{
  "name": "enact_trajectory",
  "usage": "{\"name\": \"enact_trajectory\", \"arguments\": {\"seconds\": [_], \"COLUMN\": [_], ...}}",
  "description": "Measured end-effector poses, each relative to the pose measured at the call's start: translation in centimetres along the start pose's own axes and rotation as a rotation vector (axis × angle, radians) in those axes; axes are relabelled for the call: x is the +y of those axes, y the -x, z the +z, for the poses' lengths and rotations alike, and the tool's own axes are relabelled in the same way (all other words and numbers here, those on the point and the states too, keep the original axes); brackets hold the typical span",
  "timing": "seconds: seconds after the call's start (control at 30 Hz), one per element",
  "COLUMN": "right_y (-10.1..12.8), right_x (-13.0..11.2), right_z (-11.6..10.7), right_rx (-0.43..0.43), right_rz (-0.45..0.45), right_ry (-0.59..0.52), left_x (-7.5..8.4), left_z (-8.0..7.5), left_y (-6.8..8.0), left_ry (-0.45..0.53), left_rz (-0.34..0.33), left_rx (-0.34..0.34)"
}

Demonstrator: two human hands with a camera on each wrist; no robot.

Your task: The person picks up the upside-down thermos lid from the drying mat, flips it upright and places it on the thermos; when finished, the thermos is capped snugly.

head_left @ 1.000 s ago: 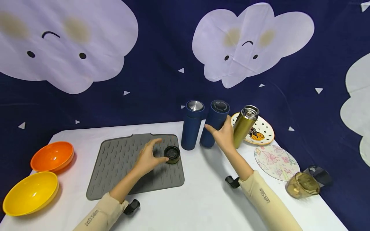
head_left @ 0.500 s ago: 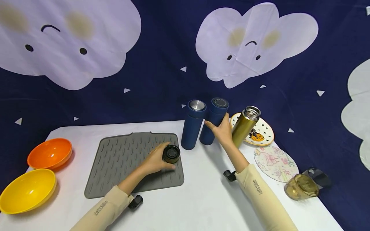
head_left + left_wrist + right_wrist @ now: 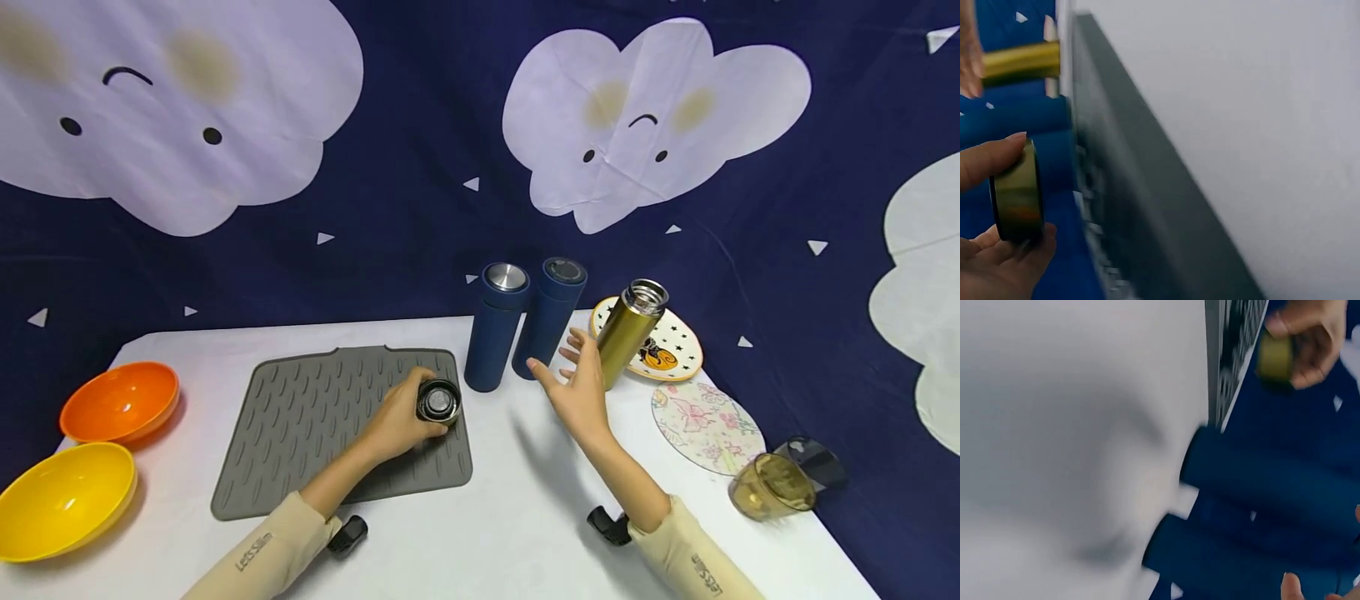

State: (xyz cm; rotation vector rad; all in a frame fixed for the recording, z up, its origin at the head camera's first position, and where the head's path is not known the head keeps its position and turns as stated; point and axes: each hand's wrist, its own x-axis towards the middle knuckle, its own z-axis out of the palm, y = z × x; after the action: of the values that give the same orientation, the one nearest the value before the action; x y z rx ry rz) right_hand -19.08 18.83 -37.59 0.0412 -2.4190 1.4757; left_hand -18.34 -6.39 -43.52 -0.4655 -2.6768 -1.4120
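Note:
My left hand (image 3: 401,421) holds a round gold-and-black bottle lid (image 3: 438,402) between thumb and fingers, over the right part of a grey ridged mat (image 3: 300,442). In the left wrist view the lid (image 3: 1019,194) is raised off the mat. My right hand (image 3: 581,400) is spread, with nothing in its grasp, in front of a blue thermos with a dark top (image 3: 549,321) and beside a gold bottle (image 3: 626,342). That bottle stands with its steel mouth uncovered. Left of the dark-topped thermos is another blue thermos with a silver top (image 3: 491,333).
Orange (image 3: 120,404) and yellow bowls (image 3: 71,504) stand at the left. Behind the gold bottle is a star-patterned plate (image 3: 686,346). A round floral mat (image 3: 708,429) and an amber glass (image 3: 772,487), with a dark glass (image 3: 817,467) beside it, are at the right edge.
My left hand has closed on the lid and lifted it from the mat. My right hand has let go of the dark-topped thermos and drawn back toward me.

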Motion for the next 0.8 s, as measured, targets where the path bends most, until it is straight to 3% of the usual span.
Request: {"name": "enact_trajectory", "arguments": {"seconds": [0.13, 0.33, 0.43, 0.57, 0.8], "right_y": [2.9, 6.2, 7.3, 8.3, 9.3], "right_x": [-0.1, -0.4, -0.6, -0.9, -1.1], "right_z": [0.8, 2.0, 2.5, 2.9, 3.1], "right_rx": [-0.135, -0.562, -0.698, -0.768, -0.749], "right_rz": [0.027, 0.199, 0.264, 0.301, 0.331], "right_ry": [-0.079, -0.393, -0.519, -0.654, -0.746], "left_x": [2.2, 5.0, 5.7, 6.1, 6.2], "left_z": [-0.9, -1.4, -1.3, -1.3, -1.1], "left_y": [2.0, 5.0, 6.0, 6.8, 7.6], "left_ry": [0.008, -0.004, -0.011, -0.045, -0.09], "left_rz": [0.051, 0.136, 0.186, 0.221, 0.278], "left_rx": [0.059, 0.094, 0.09, 0.088, 0.112]}}
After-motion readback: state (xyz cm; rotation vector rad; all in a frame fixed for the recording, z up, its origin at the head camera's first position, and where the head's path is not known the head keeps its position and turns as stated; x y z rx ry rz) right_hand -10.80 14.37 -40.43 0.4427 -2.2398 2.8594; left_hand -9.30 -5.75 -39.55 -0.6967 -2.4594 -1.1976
